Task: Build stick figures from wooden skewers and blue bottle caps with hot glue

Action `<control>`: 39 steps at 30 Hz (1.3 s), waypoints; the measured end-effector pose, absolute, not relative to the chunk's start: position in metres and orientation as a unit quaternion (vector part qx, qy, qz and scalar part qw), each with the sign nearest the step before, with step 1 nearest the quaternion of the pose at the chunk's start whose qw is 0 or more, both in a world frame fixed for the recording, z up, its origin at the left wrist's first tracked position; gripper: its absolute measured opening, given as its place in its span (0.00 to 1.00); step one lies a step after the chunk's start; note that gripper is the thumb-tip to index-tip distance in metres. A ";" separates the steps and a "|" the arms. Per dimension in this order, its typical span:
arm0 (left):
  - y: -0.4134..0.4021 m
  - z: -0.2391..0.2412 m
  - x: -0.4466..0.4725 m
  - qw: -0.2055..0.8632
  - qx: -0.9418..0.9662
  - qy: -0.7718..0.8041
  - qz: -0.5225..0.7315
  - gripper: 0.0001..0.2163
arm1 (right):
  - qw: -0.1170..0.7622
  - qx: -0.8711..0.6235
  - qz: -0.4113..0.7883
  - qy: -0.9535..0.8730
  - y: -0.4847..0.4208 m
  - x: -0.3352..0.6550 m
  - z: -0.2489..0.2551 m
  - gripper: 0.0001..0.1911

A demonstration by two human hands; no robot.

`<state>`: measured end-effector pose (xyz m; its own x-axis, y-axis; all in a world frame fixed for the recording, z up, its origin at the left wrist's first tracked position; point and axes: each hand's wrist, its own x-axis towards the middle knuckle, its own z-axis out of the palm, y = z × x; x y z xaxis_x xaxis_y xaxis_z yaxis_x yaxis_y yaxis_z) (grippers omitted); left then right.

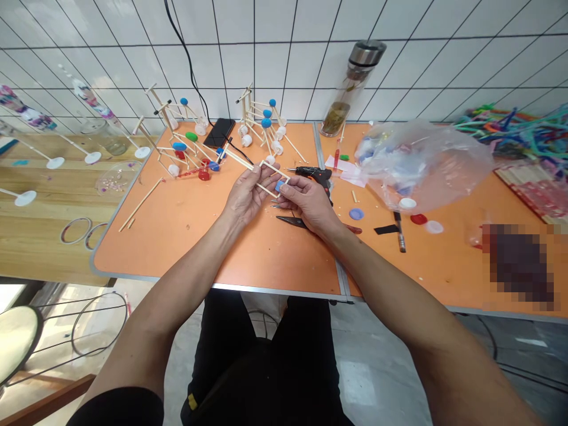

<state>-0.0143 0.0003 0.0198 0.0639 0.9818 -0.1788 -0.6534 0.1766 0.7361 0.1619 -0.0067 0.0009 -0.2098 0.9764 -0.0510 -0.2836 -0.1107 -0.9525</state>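
Above the orange table, my left hand (244,198) is closed on a narrow wooden stick frame (276,171), its long part pointing away to the upper left. My right hand (310,204) pinches a blue bottle cap (279,186) at the near end of that frame; the fingers partly cover the cap. Just beyond my right hand lies a black hot glue gun (310,172). Below the same hand rests a dark pointed tool (290,221), its handle partly hidden. A white cap (270,160) shows right behind the frame.
Two stick models with colored caps (190,136) (266,123) stand at the back beside a black phone (219,132). To the right are a glass bottle (339,112), a plastic bag (426,165), loose caps (356,214) and a cutter knife (402,236). Loose sticks (141,204) lie left.
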 end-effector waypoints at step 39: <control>0.001 0.020 -0.014 0.686 0.247 0.349 0.589 0.10 | 0.512 -0.401 0.612 -0.451 -0.008 0.160 0.005 0.36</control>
<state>-0.0135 0.0007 0.0196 0.0623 0.9802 -0.1878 -0.6346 0.1841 0.7506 0.1595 -0.0076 0.0047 -0.1542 0.9876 -0.0285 -0.2651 -0.0692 -0.9617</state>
